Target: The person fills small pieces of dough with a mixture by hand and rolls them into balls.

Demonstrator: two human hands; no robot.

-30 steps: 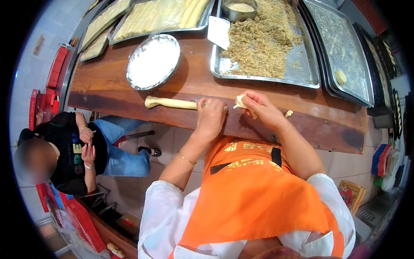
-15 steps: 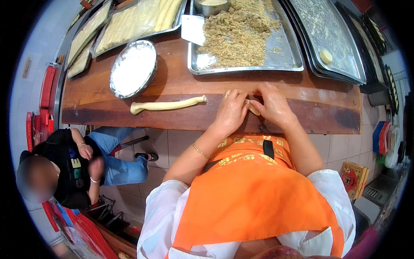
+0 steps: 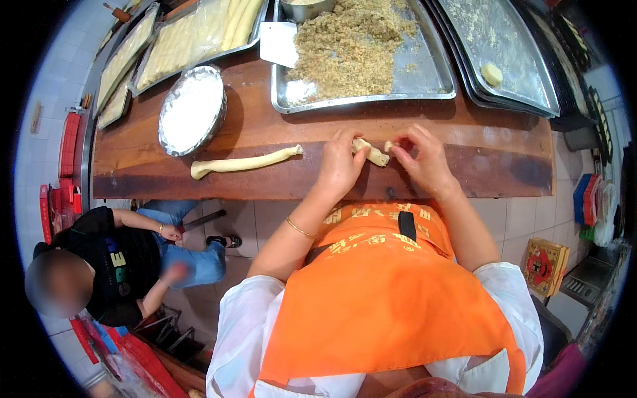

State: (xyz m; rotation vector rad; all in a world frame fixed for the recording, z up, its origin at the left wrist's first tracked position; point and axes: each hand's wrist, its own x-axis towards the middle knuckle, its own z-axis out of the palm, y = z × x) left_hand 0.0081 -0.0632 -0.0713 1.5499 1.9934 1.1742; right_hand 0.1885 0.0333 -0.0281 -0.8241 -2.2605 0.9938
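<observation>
Both hands moved apart a little, the left hand [image 3: 342, 166] pinching the soft dough piece [image 3: 370, 152] and the right hand [image 3: 424, 159] pinching off its end, the long dough rope [image 3: 244, 162] lying left of them.

Both forearms reach forward, bent at the elbows; the left hand [image 3: 340, 166] and right hand [image 3: 424, 159] sit close together, fingers curled in a pinch.

A short pale dough piece [image 3: 370, 152] lies tilted on the wooden counter, held at its upper end by fingers.
</observation>
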